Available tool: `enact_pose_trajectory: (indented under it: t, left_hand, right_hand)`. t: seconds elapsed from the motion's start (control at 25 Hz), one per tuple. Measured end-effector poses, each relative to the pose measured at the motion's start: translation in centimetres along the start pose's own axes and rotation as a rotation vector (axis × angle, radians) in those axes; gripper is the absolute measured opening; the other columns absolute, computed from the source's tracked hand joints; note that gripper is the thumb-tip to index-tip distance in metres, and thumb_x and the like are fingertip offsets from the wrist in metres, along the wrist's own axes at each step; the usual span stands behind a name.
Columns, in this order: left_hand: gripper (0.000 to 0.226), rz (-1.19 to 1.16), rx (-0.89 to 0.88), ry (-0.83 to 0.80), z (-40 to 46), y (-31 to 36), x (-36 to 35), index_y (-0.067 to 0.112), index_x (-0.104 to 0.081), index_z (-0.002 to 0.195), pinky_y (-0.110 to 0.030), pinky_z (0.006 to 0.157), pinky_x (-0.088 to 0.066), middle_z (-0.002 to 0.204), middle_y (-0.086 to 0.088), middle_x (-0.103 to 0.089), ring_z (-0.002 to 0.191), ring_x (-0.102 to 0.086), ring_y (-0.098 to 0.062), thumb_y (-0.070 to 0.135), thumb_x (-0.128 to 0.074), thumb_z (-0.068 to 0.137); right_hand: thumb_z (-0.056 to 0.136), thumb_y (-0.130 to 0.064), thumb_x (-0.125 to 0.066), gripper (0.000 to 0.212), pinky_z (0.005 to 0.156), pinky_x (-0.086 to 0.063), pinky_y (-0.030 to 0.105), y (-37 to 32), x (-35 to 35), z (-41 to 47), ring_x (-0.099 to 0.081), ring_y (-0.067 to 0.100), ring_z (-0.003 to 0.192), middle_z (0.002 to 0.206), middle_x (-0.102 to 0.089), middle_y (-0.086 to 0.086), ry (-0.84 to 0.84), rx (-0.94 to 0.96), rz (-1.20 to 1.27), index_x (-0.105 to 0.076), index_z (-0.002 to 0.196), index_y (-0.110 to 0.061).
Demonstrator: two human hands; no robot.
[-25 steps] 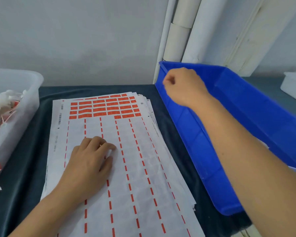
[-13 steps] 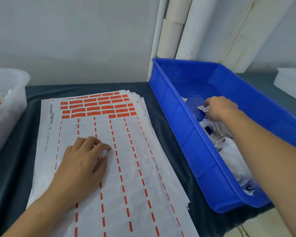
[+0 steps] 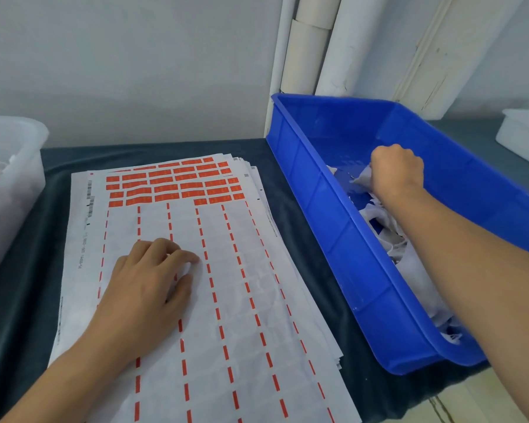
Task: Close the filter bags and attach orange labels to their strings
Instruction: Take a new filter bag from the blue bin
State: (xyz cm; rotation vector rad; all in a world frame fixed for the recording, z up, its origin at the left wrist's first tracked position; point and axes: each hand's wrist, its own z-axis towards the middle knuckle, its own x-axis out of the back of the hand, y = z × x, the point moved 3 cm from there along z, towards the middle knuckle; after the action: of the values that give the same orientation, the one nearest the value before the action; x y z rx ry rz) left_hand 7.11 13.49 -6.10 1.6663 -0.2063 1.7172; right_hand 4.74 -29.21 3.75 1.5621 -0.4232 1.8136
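Observation:
A stack of white label sheets lies on the dark cloth, with rows of orange labels left at its far end. My left hand rests on the top sheet, fingers loosely bent, thumb and fingertips close together. To the right stands a blue bin holding a heap of white filter bags. My right hand is inside the bin, fingers curled around one white filter bag at the far end of the heap.
A clear plastic tub with white and orange pieces stands at the left edge. A white container sits at the far right. White pipes run up the wall behind the bin. The table's front edge shows at bottom right.
My right hand has gone from above the bin's near corner down into the bin and closed on a filter bag. My left hand has stayed on the sheets.

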Motion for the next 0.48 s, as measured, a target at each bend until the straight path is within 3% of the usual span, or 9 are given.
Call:
enact_pose_trajectory:
  t: [0.08,0.2,0.36,0.48]
  left_hand:
    - [0.039,0.004,-0.003,0.002,-0.1,0.0,0.0,0.035,-0.065,0.126,-0.033,0.101,-0.043,0.125,0.018,-0.055,0.116,-0.044,-0.008,0.048,-0.044,0.096]
    - [0.044,-0.013,-0.001,0.0,-0.2,0.3,0.3,0.036,-0.065,0.127,-0.032,0.101,-0.043,0.125,0.019,-0.055,0.116,-0.044,-0.007,0.051,-0.04,0.094]
    - [0.031,-0.15,0.042,0.054,-0.3,0.4,0.7,0.04,-0.059,0.13,-0.032,0.106,-0.045,0.131,0.019,-0.057,0.119,-0.05,-0.007,0.045,-0.051,0.1]
    - [0.046,-0.358,0.135,0.17,-0.4,0.2,1.6,0.047,-0.05,0.136,-0.031,0.099,-0.052,0.13,0.025,-0.052,0.114,-0.055,-0.005,0.059,-0.049,0.091]
  right_hand:
    - [0.092,-0.003,-0.069,0.008,0.068,-0.038,0.04,-0.6,2.0,0.1,-0.05,0.035,0.078,0.082,-0.055,0.015,0.082,0.035,-0.014,-0.06,0.092,-0.003]
    - [0.09,0.005,-0.067,0.028,0.07,-0.036,0.041,-2.7,6.2,0.1,-0.06,0.044,0.094,0.108,-0.063,0.025,0.201,0.126,0.019,-0.059,0.117,0.001]
    - [0.092,0.011,-0.057,0.027,0.066,-0.036,0.041,-8.3,12.7,-2.3,-0.062,0.044,0.09,0.111,-0.061,0.024,0.419,0.373,0.09,-0.058,0.117,0.001]
    - [0.095,0.004,-0.055,0.027,0.067,-0.038,0.042,-13.8,15.0,-6.5,-0.063,0.044,0.093,0.116,-0.06,0.02,0.447,0.635,0.174,-0.056,0.121,-0.004]
